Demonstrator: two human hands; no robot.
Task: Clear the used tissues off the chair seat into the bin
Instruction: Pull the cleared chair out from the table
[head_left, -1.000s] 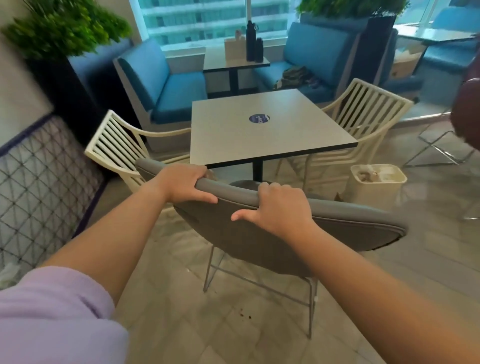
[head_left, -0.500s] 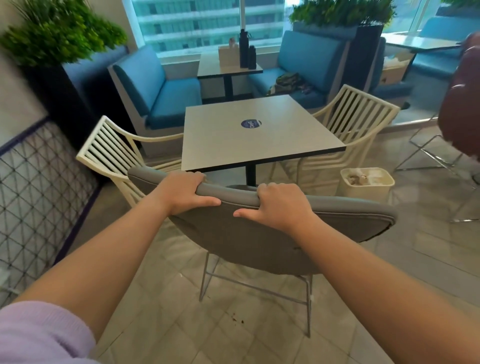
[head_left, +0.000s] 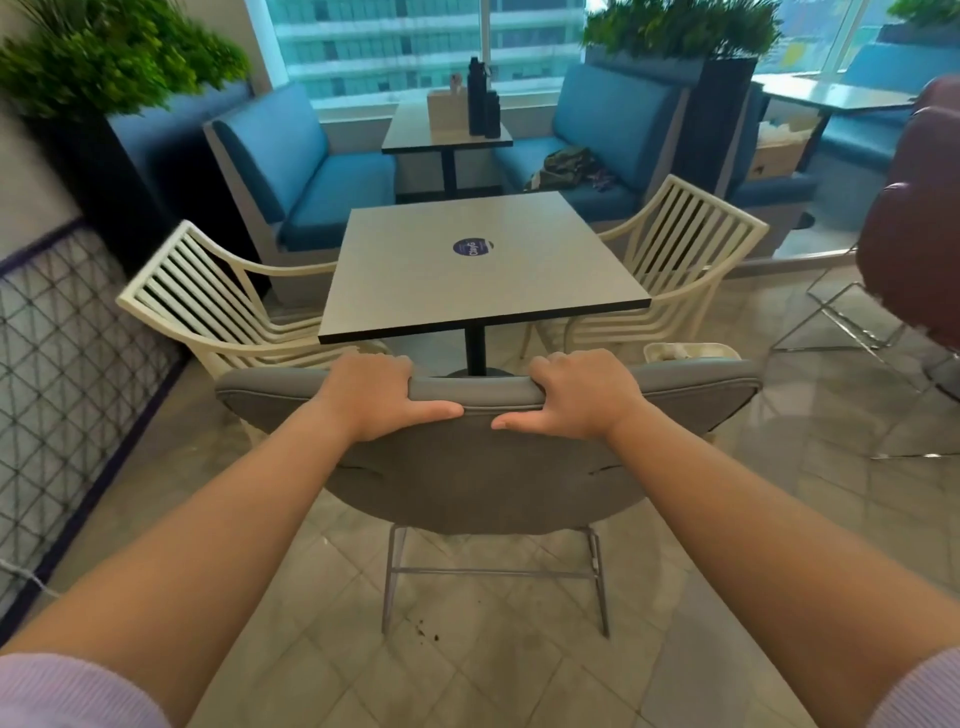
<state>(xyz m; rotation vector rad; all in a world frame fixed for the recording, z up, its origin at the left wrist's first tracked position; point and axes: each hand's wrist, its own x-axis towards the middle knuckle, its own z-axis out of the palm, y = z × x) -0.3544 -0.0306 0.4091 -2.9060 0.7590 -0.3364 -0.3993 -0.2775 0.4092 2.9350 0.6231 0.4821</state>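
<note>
Both hands, left hand (head_left: 371, 397) and right hand (head_left: 579, 397), grip the grey chair (head_left: 483, 462) backrest's padded top edge at frame centre; seat and tissues hidden; bin (head_left: 691, 352) peeks right; chair looks light, rigid, liftable there.

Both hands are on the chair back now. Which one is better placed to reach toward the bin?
Right, probably. The right hand grips the chair on the bin's side; the left hand would cross over.

Grey chair (head_left: 483, 467) upright, back facing camera; cream bin (head_left: 691, 352) behind it.
</note>
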